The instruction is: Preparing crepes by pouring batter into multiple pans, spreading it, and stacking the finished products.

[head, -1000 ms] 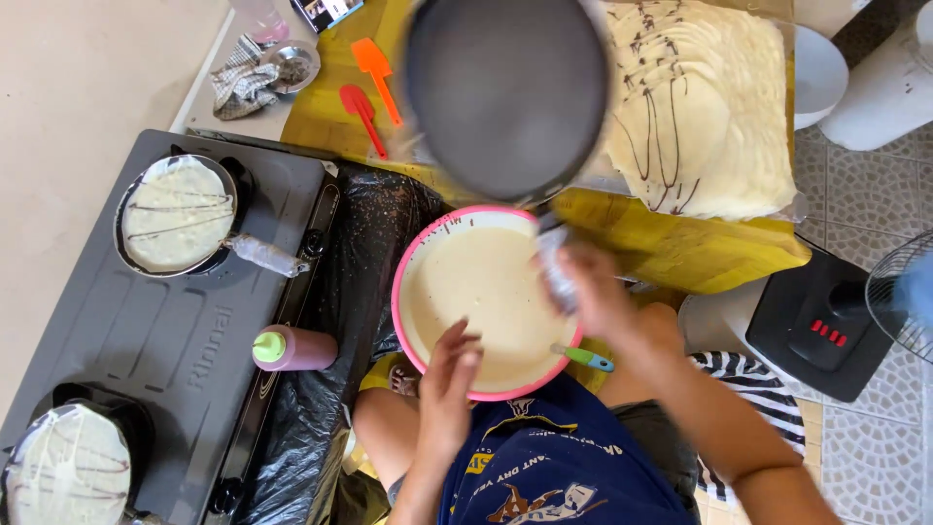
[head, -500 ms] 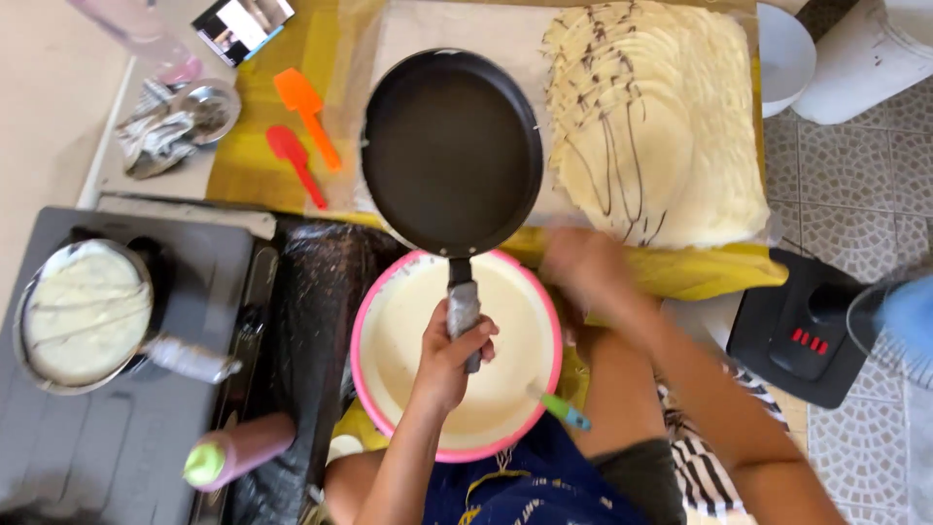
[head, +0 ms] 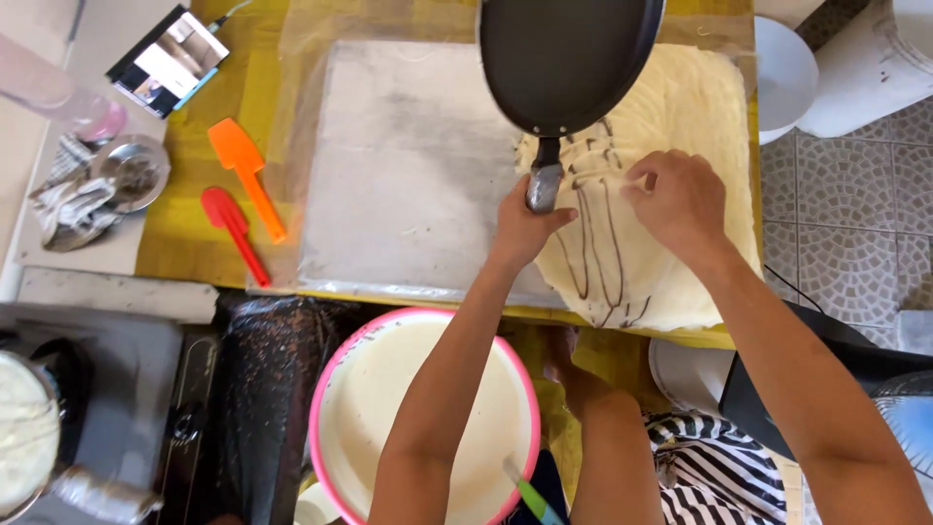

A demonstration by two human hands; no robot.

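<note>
At the top centre of the frame, the left hand (head: 530, 219) has its fingers closed around the metal handle of a dark frying pan (head: 569, 58), which hangs tilted above the stack of thin pale crepes (head: 680, 107) with dark drizzle lines on the right of the frame. The pan's round body lies above the fingers, toward the top edge. The right hand (head: 680, 199) rests on the crepes just right of the handle, fingers (head: 637, 185) pinched at the crepe surface; whether they grip an edge cannot be told. Left of the crepes lies a pale floured board (head: 408, 175) on the yellow tabletop (head: 185, 233). A pink-rimmed bowl of batter (head: 374, 408) sits at lower centre.
</note>
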